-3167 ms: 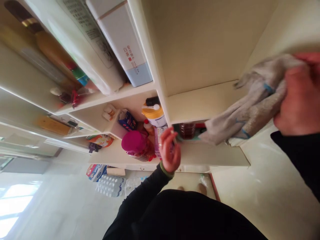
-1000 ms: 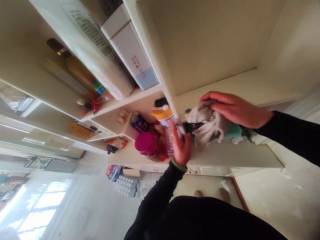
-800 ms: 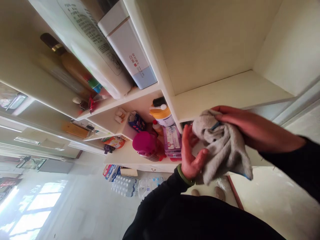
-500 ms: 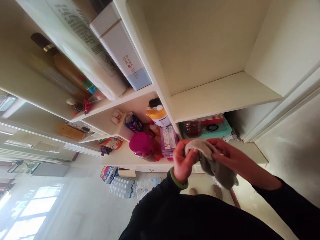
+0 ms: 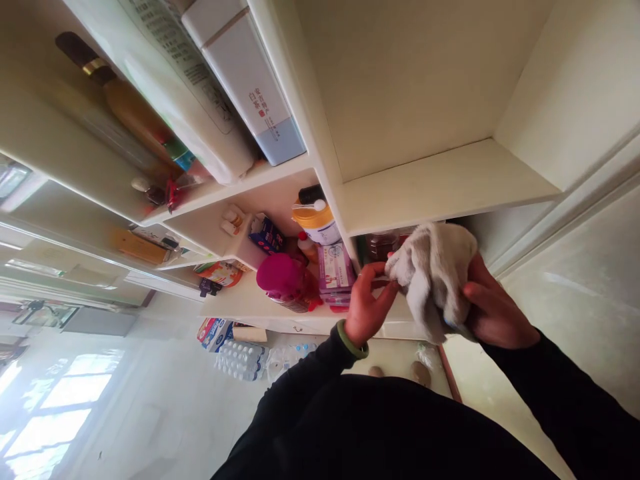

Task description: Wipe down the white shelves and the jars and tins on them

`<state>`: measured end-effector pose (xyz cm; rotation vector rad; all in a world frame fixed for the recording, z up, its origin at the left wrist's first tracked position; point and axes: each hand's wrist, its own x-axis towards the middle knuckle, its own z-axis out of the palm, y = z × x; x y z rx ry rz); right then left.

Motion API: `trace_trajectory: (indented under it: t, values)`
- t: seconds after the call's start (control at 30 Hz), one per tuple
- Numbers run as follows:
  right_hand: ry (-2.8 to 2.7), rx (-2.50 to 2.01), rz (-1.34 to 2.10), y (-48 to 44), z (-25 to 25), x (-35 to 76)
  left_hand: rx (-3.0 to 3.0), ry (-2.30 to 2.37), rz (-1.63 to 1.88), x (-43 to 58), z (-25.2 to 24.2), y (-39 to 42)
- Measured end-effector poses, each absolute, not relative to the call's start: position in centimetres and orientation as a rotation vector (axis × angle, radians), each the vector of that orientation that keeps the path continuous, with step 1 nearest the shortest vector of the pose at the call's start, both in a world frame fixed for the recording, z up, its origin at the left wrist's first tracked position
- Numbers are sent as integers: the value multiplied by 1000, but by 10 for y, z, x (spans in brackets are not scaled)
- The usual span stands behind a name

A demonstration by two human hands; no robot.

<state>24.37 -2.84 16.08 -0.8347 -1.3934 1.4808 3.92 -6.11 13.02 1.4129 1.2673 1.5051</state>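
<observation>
A crumpled light grey cloth [image 5: 435, 273] hangs between my two hands, in front of the lower shelves. My left hand [image 5: 369, 303], with a green band at its wrist, pinches the cloth's left edge between thumb and fingers. On the right, my right hand [image 5: 495, 307] grips the cloth from its side and from below; some of its fingers are hidden behind the fabric. Just behind the cloth, a jar with dark red contents [image 5: 381, 245] stands partly covered in the lower compartment.
A jar with a magenta lid [image 5: 283, 281], a purple box [image 5: 336, 270] and a yellow-and-white tub [image 5: 317, 220] stand left of my hands. A pale shelf board [image 5: 450, 180] juts out above them. Packs of water bottles [image 5: 243, 360] lie on the floor.
The cloth has risen and spread out into a larger bundle. My right hand has moved from the cloth's top to its right side; my left hand now pinches only its edge.
</observation>
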Motion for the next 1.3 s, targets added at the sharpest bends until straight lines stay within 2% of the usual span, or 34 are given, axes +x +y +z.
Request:
trace_trajectory:
  t: [0.07, 0.13, 0.27, 0.43, 0.77, 1.07, 1.2, 1.3]
  values:
    - [-1490, -890, 1314, -5, 182, 232, 1500, 1378, 1681, 37, 129, -56]
    - [-1753, -973, 997, 25, 205, 218, 1561, 1559, 1849, 26, 131, -43]
    - [-2381, -1068, 377, 68, 237, 182, 1507, 1744, 1923, -3, 133, -6]
    - [-2705, -1153, 85, 69, 252, 141, 1493, 1734, 1901, -18, 124, 19]
    - [-2675, -1385, -4, 121, 259, 99, 1551, 1686, 1911, -20, 125, 21]
    - [-2527, -1188, 55, 24, 227, 134, 1541, 1649, 1852, -29, 129, 24]
    - [-2506, -995, 296, 6, 205, 160, 1509, 1610, 1850, -31, 135, 21]
    - [-2267, -1047, 230, 9, 194, 160, 1462, 1592, 1868, -29, 137, 20]
